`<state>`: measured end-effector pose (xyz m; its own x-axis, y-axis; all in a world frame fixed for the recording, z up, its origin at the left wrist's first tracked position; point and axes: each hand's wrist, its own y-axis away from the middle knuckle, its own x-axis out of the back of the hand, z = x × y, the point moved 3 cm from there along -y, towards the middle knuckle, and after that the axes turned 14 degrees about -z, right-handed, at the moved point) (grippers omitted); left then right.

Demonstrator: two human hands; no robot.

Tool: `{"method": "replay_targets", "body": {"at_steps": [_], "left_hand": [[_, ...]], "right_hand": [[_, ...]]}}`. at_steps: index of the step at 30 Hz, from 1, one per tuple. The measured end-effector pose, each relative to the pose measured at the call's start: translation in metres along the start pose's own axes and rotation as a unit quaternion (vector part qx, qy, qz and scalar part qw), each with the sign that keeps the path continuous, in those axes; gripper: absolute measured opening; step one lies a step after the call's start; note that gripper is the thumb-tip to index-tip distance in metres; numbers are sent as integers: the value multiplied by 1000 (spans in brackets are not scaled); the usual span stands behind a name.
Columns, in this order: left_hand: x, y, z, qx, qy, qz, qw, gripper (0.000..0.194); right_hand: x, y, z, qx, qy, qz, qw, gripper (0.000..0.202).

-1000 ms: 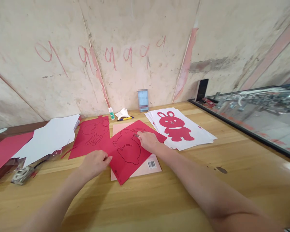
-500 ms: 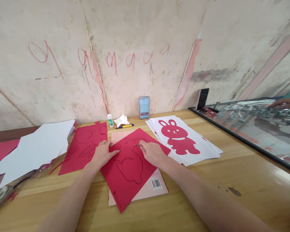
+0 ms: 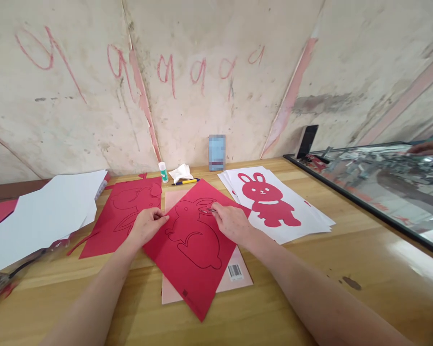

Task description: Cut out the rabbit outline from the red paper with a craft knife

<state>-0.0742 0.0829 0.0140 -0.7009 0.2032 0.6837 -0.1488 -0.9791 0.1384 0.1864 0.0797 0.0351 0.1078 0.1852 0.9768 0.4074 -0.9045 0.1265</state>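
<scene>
A red sheet (image 3: 198, 245) with a rabbit outline lies turned at an angle on a pale pink book (image 3: 234, 271) with a barcode. My left hand (image 3: 148, 225) pinches the sheet's left edge between thumb and fingers. Closed around a small metal tool (image 3: 206, 210), my right hand (image 3: 233, 222) rests on the sheet's upper right part. The tool's tip is at the rabbit's ear; most of the tool is hidden by the fingers.
Left lie another red sheet (image 3: 110, 226) and white paper (image 3: 50, 206). At the back are a glue stick (image 3: 163, 172), tissue (image 3: 181, 172), pen (image 3: 185, 182) and phone (image 3: 217, 153). Right are a red rabbit cutout (image 3: 270, 202) on paper, a black-framed glass panel (image 3: 368, 216) and another person's hand (image 3: 427, 147).
The red sheet has turned, its lower corner swinging right. My left hand has shifted left to the sheet's edge, its thumb now nearer the fingers. The camera view has shifted slightly.
</scene>
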Motion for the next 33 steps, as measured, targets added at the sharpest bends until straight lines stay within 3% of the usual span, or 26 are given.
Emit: {"method": "replay_targets", "body": {"at_steps": [5,11,17,22,26,30,33], "left_hand": [[-1,6,5,22,70,9,997,34],[-5,8,14,68,80,-1,994,24],[-4,44,9,89,68,4,994,26],[-8,77,6,91,-13,2,996,25],[-3,88,26,75,-134,11,988,18],[-17,90,54,0,-207,1,978,17],[-50,90,69,-166,-329,-50,928,25]], "right_hand": [[10,1,2,-13,-13,17,1000,27],[11,-2,10,-19,-11,16,1000,27],[12,0,3,-4,3,-1,1000,27],[10,6,-6,9,18,-6,1000,27],[6,8,-11,24,42,0,999,28],[0,8,-16,50,67,-3,996,30],[-3,8,-20,69,82,5,994,31]]}}
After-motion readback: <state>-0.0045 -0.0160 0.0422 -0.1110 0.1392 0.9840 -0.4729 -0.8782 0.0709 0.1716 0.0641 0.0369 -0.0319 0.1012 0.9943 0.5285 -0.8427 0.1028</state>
